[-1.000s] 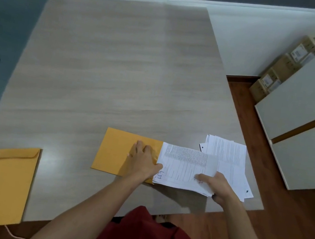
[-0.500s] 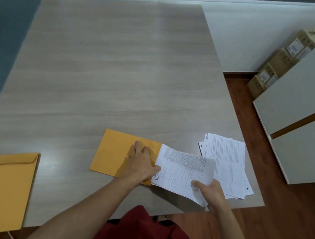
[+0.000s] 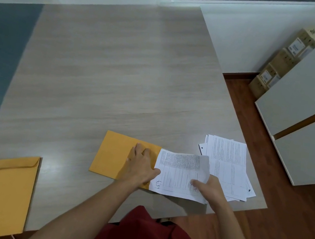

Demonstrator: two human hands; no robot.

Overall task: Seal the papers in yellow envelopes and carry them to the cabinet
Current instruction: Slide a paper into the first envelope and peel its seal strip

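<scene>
Papers (image 3: 180,173): one small sheaf lies half out of the mouth of a yellow envelope (image 3: 113,153) near the front edge of the table (image 3: 120,61). Printed side up; its left edge is inside or at the opening, cannot tell how deep.

Left hand (image 3: 140,166) rests flat-ish on the envelope beside the mouth, fingers spread and only slightly bent, pressing it to the table; thumb lies at the sheaf's left edge. Not grasping anything. Right hand (image 3: 206,188) pinches the sheaf at its lower right corner, thumb on top, other fingers hidden beneath.

Step in hand, as judged: sliding the sheaf into the envelope. To do it well:
- keep the left hand's weight on the envelope so it does not skate leftward
- hold the mouth open with thumb or fingertips, so the leading edge does not catch
- push level and parallel to the envelope's long sides; the sheaf's right end is curling up, so flatten it first
- feed in short strokes to avoid buckling.

Count:
- yellow envelopes: 2, the second envelope (image 3: 6,194) at front left, flap unsealed, well apart
- sheaves of paper: 2, the loose stack (image 3: 228,164) lying just right of the hands, individual sheets uncountable
- hands: 2
- cabinet (image 3: 311,103): 1, at right, off the table.
</scene>
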